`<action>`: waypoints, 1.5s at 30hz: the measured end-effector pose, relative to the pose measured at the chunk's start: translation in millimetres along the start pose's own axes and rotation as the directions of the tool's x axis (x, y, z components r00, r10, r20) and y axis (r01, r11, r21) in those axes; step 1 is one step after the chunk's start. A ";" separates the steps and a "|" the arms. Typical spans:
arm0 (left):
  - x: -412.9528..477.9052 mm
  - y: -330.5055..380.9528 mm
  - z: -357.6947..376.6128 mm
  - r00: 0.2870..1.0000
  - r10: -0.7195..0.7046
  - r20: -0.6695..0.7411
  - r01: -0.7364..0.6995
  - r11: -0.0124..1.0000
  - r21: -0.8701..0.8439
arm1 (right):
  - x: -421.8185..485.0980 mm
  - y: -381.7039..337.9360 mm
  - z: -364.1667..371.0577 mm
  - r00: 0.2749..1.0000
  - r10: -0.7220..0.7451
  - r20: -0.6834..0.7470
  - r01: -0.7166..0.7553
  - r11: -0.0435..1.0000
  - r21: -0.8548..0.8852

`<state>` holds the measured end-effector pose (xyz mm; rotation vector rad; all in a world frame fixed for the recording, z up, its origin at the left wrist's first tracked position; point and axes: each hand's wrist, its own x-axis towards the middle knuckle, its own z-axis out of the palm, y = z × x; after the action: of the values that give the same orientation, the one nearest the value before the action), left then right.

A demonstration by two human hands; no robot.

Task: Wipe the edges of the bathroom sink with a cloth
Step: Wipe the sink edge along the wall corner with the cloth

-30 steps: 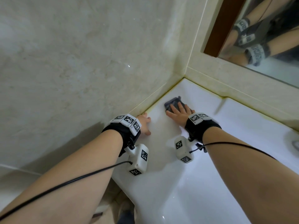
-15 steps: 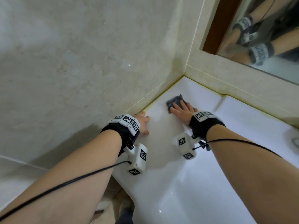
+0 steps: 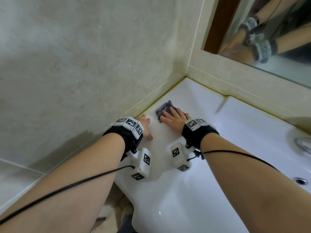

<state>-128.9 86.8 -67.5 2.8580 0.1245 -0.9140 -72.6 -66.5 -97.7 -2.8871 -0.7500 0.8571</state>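
Grey cloth [image 3: 165,109] lies on white sink [image 3: 239,132] rim, far left corner by wall. Right hand [image 3: 174,119] presses it flat, fingers straight. Left hand [image 3: 145,126] rests open on rim, just left.

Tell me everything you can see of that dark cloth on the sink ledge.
The cloth is small, dark grey and soft-looking, bunched into a rough pad with creases and one corner sticking up. It lies on the white sink ledge, close to the wall on the left, near the back corner. The right hand presses on its near part with straight fingers, hiding that part. The left hand rests on the ledge beside it, not touching it.
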 end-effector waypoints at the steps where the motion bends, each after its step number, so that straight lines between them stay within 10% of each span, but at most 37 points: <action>1: -0.7 -0.4 0.9 1.000 0.000 -0.004 0.000 1.000 0.012 | -4.6 10.6 -1.5 1.000 0.030 -0.009 -0.030 0.999 0.041; 45: -8.1 -21.0 6.0 0.993 0.116 0.030 -0.116 0.993 -0.011 | -28.2 33.5 25.2 0.931 0.364 -0.031 -0.350 0.912 0.213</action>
<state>-141.4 106.2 -69.9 2.8075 -0.0399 -0.9304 -91.7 -111.5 -110.4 -2.8874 -0.1124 0.7978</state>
